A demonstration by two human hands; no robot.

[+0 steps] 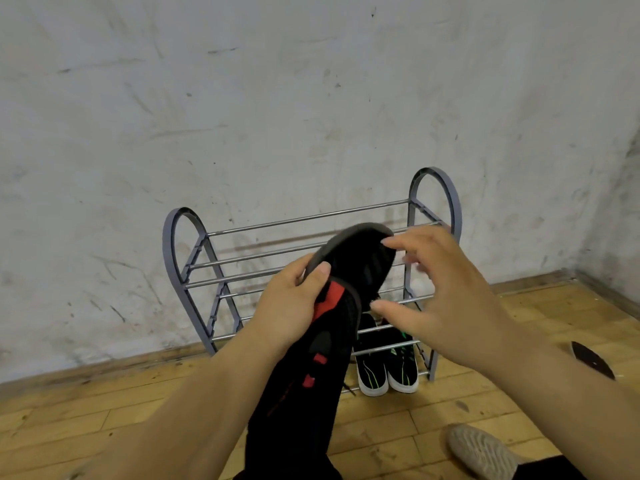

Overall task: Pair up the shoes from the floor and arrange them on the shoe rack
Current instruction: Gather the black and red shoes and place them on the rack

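Wooden floor (104,427): left fingers (321,272) grip black shoe (360,259).

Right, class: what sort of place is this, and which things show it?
Probably a plain indoor room or entryway, perhaps in a home: a grey shoe rack stands against a scuffed white wall on a worn wooden floor.

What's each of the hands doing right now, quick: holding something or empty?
Left hand: grips the black and red shoe.
Right hand: open, fingers spread by the shoe's tip, holding nothing.
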